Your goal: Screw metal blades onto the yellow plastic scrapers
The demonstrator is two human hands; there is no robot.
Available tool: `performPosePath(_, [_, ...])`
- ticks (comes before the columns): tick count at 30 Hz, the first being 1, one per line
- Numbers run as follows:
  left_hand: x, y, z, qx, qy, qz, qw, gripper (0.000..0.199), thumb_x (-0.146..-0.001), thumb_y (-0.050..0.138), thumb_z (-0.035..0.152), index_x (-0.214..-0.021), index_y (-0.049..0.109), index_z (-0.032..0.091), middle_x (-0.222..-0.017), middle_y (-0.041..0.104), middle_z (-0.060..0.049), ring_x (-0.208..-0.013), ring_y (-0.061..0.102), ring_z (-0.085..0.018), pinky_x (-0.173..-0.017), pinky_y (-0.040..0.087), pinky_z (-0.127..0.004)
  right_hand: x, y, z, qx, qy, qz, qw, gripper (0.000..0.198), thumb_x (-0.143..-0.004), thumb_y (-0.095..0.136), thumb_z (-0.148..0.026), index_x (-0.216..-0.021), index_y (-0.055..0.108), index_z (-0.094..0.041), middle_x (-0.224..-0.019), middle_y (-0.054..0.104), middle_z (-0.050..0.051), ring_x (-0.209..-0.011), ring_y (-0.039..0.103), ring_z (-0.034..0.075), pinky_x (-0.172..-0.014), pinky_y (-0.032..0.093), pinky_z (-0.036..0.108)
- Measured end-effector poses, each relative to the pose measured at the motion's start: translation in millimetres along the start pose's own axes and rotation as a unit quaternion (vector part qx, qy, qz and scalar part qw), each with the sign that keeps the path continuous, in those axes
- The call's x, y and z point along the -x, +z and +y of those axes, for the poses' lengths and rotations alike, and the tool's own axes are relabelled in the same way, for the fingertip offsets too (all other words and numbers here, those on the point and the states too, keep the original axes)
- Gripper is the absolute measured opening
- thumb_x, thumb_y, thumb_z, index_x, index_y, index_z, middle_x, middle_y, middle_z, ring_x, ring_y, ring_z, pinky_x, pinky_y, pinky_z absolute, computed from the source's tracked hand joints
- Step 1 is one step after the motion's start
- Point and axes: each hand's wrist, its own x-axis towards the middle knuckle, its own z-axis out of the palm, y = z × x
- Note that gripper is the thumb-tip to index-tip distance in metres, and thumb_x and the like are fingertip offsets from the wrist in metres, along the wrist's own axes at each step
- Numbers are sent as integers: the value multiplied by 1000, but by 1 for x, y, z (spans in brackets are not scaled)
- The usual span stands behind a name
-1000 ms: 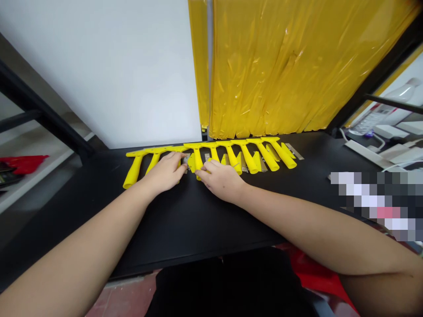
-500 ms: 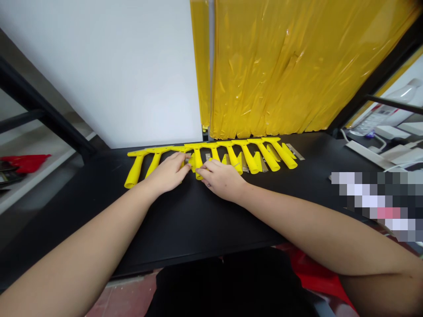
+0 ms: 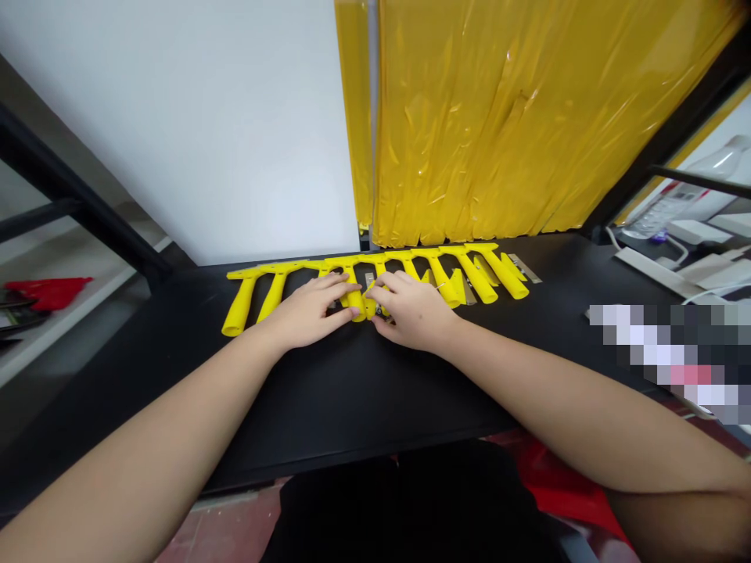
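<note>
A row of several yellow T-shaped plastic handles [image 3: 446,277] lies along the back of the black table [image 3: 328,391], heads toward the wall. My left hand [image 3: 308,314] rests on the handles left of the middle, fingers spread and pointing right. My right hand [image 3: 414,311] covers the handles just right of it, fingertips curled around a small yellow piece [image 3: 371,301] between the two hands. Thin metal blades [image 3: 524,268] lie among the handles at the right end. What is under my palms is hidden.
A yellow plastic curtain [image 3: 516,117] hangs behind the row, beside a white wall. A black frame post [image 3: 76,203] slants at the left. White devices and cables [image 3: 674,242] sit on the table's right side. Red items [image 3: 50,291] lie on a shelf at far left.
Both hands have shifted slightly right along the row. My right hand moved up over the handles and its fingers closed on a small yellow piece; my left fingers spread toward it.
</note>
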Motion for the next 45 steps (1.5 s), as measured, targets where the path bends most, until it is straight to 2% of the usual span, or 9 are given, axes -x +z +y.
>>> performPosePath(3, [1, -2, 2, -5, 5, 8, 1000, 81, -95, 55, 79, -154, 60, 23, -168, 48, -15, -157, 43, -39, -129, 37, -57, 4, -6, 5, 11, 34, -24, 999, 31, -94, 67, -30, -122, 72, -17, -125, 69, 13, -113, 61, 30, -75, 49, 37])
performPosePath(5, [1, -2, 2, 2, 3, 10, 1000, 79, -94, 58, 79, -150, 61, 24, -167, 50, -14, -156, 44, -39, -128, 38, -57, 6, -8, 6, 13, 50, -41, 998, 30, -95, 66, -29, -122, 73, -17, -123, 70, 12, -114, 62, 30, -77, 50, 37])
performPosePath(9, [2, -2, 1, 21, 9, 11, 1000, 75, -95, 58, 77, -148, 62, 24, -166, 51, -14, -155, 45, -38, -128, 39, -56, 6, -10, 6, 12, 63, -69, 996, 30, -98, 60, -23, -125, 74, -18, -123, 71, 13, -113, 65, 29, -80, 50, 37])
performPosePath(14, [2, -2, 1, 22, 8, 8, 1000, 74, -96, 58, 75, -147, 62, 23, -166, 50, -15, -155, 45, -37, -129, 38, -55, 4, -9, 8, 1, 71, -97, 993, 27, -103, 57, -22, -120, 78, -20, -124, 70, 12, -96, 68, 23, -78, 51, 34])
performPosePath(18, [2, -3, 0, 22, 10, 6, 1000, 72, -96, 58, 74, -147, 62, 23, -166, 50, -14, -155, 45, -37, -129, 38, -56, 2, -9, 10, -13, 71, -115, 991, 25, -104, 59, -20, -119, 78, -18, -121, 70, 12, -97, 69, 22, -84, 53, 34])
performPosePath(38, [3, -1, 0, 16, 5, -4, 1000, 77, -97, 56, 77, -152, 59, 23, -169, 46, -14, -159, 40, -37, -130, 35, -56, 6, -12, 14, -42, 50, -96, 993, 26, -100, 64, -18, -124, 75, -17, -125, 71, 12, -113, 69, 26, -93, 55, 36])
performPosePath(45, [3, 0, 4, 18, -6, -6, 1000, 78, -96, 55, 78, -153, 59, 23, -170, 45, -15, -160, 39, -37, -131, 34, -58, 7, -12, 16, -55, 47, -100, 992, 23, -99, 65, -18, -121, 74, -18, -125, 71, 11, -112, 69, 25, -93, 55, 35])
